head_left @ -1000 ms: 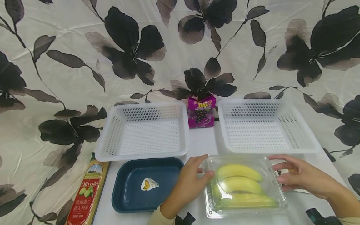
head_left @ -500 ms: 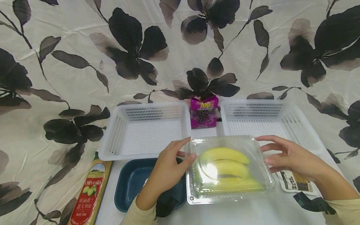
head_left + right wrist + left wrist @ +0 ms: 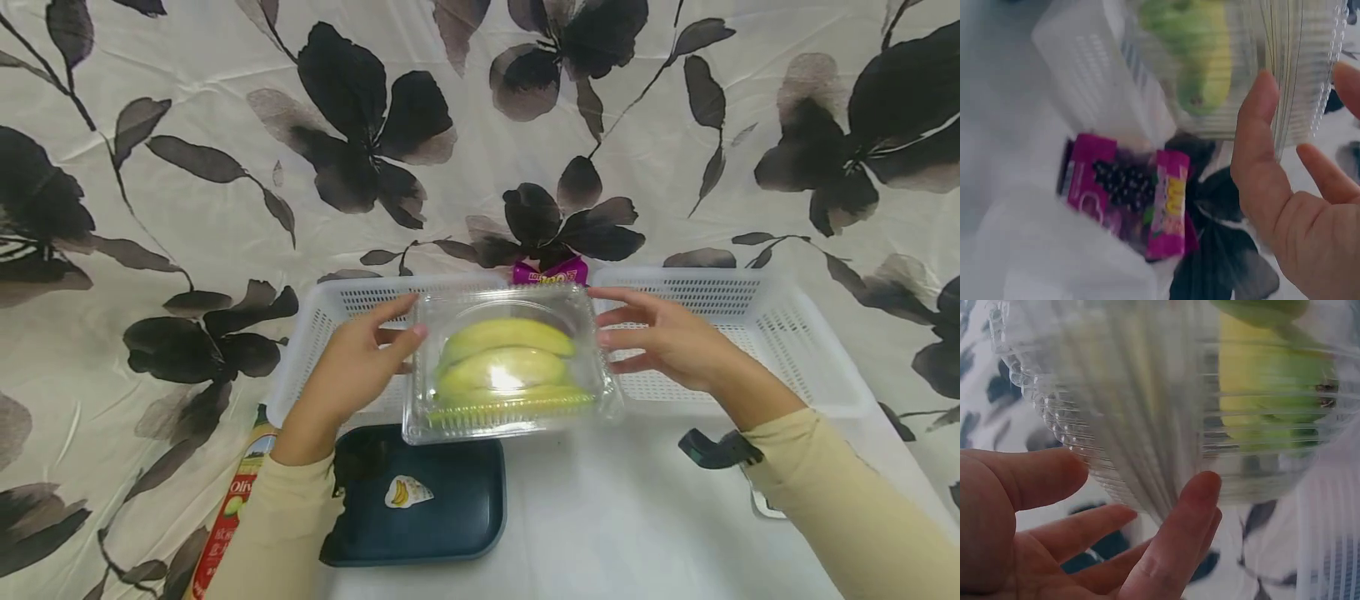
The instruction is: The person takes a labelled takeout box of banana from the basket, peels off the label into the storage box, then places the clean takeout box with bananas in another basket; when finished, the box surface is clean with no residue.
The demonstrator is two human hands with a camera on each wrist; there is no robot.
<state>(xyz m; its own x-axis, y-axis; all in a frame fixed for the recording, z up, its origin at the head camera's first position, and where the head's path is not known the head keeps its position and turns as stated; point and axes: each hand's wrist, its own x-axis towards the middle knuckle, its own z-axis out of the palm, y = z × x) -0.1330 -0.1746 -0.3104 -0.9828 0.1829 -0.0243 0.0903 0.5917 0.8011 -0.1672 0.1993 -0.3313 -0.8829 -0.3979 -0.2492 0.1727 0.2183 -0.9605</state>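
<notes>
A clear plastic clamshell box with several yellow bananas inside is held up in the air, tilted, in front of the left white basket. My left hand grips its left edge, the thumb on the near side. On the opposite edge, my right hand holds it with fingers spread along the rim. In the left wrist view, ridged clear plastic lies between thumb and fingers. The right wrist view shows greenish banana ends through the box wall.
A dark blue tray bearing a banana-picture cutout stands below the box. Another white basket stands at the right. Between the baskets is a purple grape candy bag. A red-and-gold Olivoilà package lies left; a small packet is mostly hidden.
Both hands have carried the banana box up, forward and left, from the table's right front to over the left basket's front edge. The box now covers much of the purple bag.
</notes>
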